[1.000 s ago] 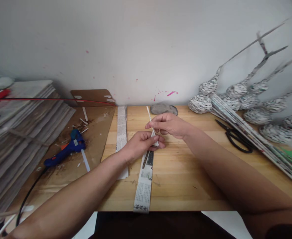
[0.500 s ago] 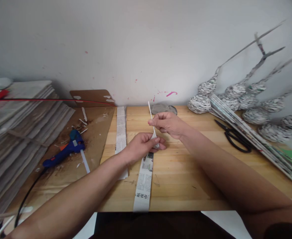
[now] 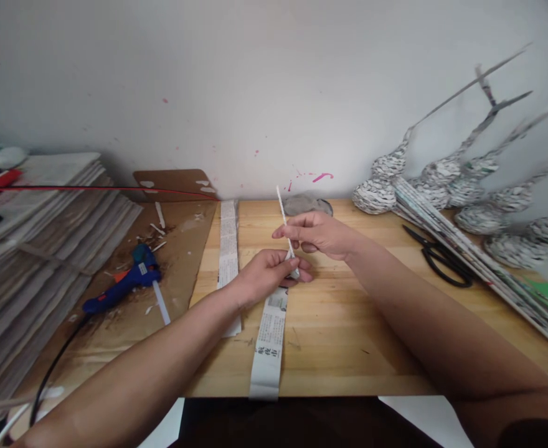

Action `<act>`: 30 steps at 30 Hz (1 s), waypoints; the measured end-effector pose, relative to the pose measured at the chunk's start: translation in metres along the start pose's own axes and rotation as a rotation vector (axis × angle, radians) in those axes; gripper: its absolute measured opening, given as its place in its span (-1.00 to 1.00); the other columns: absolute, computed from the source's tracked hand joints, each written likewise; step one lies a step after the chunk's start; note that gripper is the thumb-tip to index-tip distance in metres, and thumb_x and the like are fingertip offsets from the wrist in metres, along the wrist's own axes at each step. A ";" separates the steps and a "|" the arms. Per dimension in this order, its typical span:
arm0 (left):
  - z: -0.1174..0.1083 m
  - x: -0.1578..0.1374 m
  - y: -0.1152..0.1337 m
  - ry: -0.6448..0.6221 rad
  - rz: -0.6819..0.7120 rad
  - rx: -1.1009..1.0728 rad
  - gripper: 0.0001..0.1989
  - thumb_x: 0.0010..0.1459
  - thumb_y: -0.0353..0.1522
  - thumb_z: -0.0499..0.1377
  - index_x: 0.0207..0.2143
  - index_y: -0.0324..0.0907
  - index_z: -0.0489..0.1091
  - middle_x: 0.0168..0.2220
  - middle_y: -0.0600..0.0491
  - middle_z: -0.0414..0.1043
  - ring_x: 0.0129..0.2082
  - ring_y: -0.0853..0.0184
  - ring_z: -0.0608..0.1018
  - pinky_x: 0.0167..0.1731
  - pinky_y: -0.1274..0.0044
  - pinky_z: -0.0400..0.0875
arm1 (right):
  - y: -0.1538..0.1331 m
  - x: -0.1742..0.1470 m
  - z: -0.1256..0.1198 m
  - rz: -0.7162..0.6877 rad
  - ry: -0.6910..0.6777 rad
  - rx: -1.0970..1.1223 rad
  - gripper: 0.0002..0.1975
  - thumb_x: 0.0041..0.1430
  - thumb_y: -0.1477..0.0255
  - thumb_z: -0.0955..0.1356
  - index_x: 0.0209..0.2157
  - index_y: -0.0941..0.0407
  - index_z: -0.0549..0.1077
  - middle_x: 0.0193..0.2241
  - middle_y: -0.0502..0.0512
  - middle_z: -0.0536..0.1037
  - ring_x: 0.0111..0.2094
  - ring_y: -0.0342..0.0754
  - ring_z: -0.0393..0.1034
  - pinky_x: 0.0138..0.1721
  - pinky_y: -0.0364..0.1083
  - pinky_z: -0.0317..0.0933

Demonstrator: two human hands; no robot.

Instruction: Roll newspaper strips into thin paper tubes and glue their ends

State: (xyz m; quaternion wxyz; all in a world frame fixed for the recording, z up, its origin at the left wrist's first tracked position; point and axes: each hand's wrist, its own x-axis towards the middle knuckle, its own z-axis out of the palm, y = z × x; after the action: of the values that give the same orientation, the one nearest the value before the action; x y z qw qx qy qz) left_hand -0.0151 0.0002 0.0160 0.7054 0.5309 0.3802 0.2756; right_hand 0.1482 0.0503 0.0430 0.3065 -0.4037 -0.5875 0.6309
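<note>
My left hand [image 3: 270, 274] pinches a newspaper strip [image 3: 268, 336] where its upper end wraps into a small cone. From that cone a thin rolled paper tube [image 3: 281, 204] rises, leaning a little to the left. Just above, the fingers of my right hand [image 3: 318, 233] are closed around the tube, the index finger lying across it and the thumb lower down. Below my left hand the strip's flat tail runs towards me, reaching the table's front edge. Another stack of newspaper strips [image 3: 228, 239] lies to the left, partly covered by my left forearm.
On cardboard at the left lie a blue glue gun [image 3: 127, 283] and scraps, beside a tall newspaper stack [image 3: 63, 205]. Right are black scissors [image 3: 442, 258], a bundle of paper tubes [image 3: 470, 249] and several woven paper gourds [image 3: 374, 194]. A grey cloth [image 3: 306, 204] lies by the wall.
The newspaper strip has slid up towards my left hand, and the tube reaches slightly higher. My right thumb and index finger have shifted against each other on the tube.
</note>
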 end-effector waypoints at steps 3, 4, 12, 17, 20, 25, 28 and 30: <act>0.000 0.000 0.001 0.006 0.006 0.001 -0.65 0.12 -0.14 0.19 -0.23 -0.26 0.50 -0.25 -0.11 0.58 -0.13 0.23 0.56 -0.05 0.36 0.39 | 0.002 0.000 0.000 -0.019 0.015 0.003 -0.67 -0.12 0.20 0.50 -0.54 0.18 0.44 -0.67 -0.11 0.28 -0.66 -0.29 0.04 -0.66 -0.21 -0.16; 0.000 0.000 0.001 0.004 0.009 0.002 -0.65 0.12 -0.14 0.19 -0.24 -0.26 0.50 -0.24 -0.11 0.58 -0.13 0.23 0.56 -0.05 0.36 0.39 | 0.002 0.000 0.001 -0.044 0.076 0.015 -0.64 -0.17 0.22 0.52 -0.59 0.18 0.39 -0.69 -0.14 0.24 -0.66 -0.30 0.01 -0.66 -0.21 -0.17; -0.001 0.000 0.000 -0.005 0.016 0.009 -0.63 0.13 -0.13 0.18 -0.21 -0.26 0.49 -0.23 -0.13 0.57 -0.12 0.22 0.56 -0.08 0.36 0.41 | -0.004 -0.002 -0.001 -0.027 -0.016 -0.059 -0.67 -0.07 0.19 0.47 -0.43 0.20 0.52 -0.63 -0.08 0.31 -0.64 -0.29 0.01 -0.66 -0.20 -0.19; 0.001 -0.001 0.000 -0.023 0.020 0.005 -0.64 0.12 -0.13 0.19 -0.21 -0.24 0.49 -0.22 -0.12 0.57 -0.11 0.23 0.55 -0.04 0.35 0.38 | -0.001 0.000 0.002 -0.085 0.183 0.029 -0.60 -0.22 0.22 0.54 -0.64 0.16 0.31 -0.70 -0.18 0.15 -0.67 -0.32 -0.08 -0.67 -0.21 -0.22; 0.000 -0.001 0.001 -0.025 0.030 -0.025 -0.65 0.12 -0.15 0.19 -0.22 -0.26 0.49 -0.25 -0.11 0.57 -0.12 0.24 0.55 -0.04 0.36 0.39 | -0.003 -0.001 0.000 -0.070 0.066 -0.011 -0.67 -0.10 0.18 0.48 -0.50 0.18 0.46 -0.66 -0.12 0.25 -0.66 -0.30 -0.01 -0.67 -0.21 -0.20; 0.000 -0.001 0.002 -0.012 0.045 -0.021 -0.65 0.12 -0.15 0.19 -0.24 -0.28 0.48 -0.23 -0.13 0.56 -0.13 0.24 0.56 -0.05 0.35 0.40 | -0.004 -0.002 -0.001 -0.031 0.019 -0.046 -0.68 -0.06 0.21 0.47 -0.41 0.21 0.54 -0.65 -0.08 0.29 -0.64 -0.29 0.02 -0.66 -0.21 -0.18; 0.001 -0.001 0.002 -0.014 0.045 -0.013 -0.64 0.11 -0.15 0.20 -0.24 -0.29 0.48 -0.22 -0.14 0.56 -0.13 0.24 0.56 -0.05 0.35 0.40 | -0.003 -0.001 0.002 -0.035 0.138 0.018 -0.68 -0.16 0.23 0.52 -0.52 0.20 0.48 -0.69 -0.14 0.21 -0.66 -0.30 -0.04 -0.67 -0.21 -0.21; 0.001 0.000 0.001 -0.014 0.049 -0.017 -0.64 0.10 -0.14 0.20 -0.25 -0.29 0.49 -0.23 -0.14 0.57 -0.14 0.24 0.56 -0.05 0.35 0.40 | -0.003 -0.001 0.001 -0.034 0.115 0.017 -0.68 -0.14 0.21 0.51 -0.49 0.19 0.49 -0.69 -0.13 0.23 -0.66 -0.30 -0.02 -0.67 -0.21 -0.21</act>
State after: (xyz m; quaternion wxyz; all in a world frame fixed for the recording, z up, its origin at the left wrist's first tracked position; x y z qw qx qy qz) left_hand -0.0144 -0.0003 0.0170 0.7056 0.5361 0.3596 0.2922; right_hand 0.1471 0.0492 0.0466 0.3540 -0.4265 -0.5702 0.6064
